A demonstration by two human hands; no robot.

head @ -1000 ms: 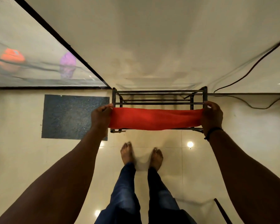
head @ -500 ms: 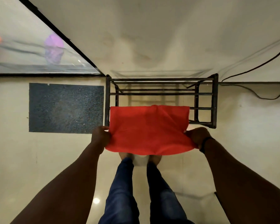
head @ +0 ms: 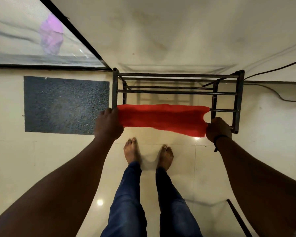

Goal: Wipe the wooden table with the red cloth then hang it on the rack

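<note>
The red cloth point(head: 162, 118) lies spread across the front bars of the black metal rack point(head: 178, 92), which stands against the wall straight ahead. My left hand point(head: 108, 124) grips the cloth's left end beside the rack's left post. My right hand point(head: 218, 128) pinches the cloth's lower right corner near the front bar of the rack; a dark band sits on that wrist. The cloth's front edge hangs down over the near bar. The wooden table is out of view.
A dark grey floor mat point(head: 66, 105) lies left of the rack. A glass door with a black frame point(head: 46, 65) is at the upper left. A black cable point(head: 277, 93) runs along the wall at right. My bare feet point(head: 148, 153) stand on the tiled floor.
Half a second ago the cloth was held out flat and wide toward me; now both hands have lowered it over the rack's front bars, so it shows as a narrower band.
</note>
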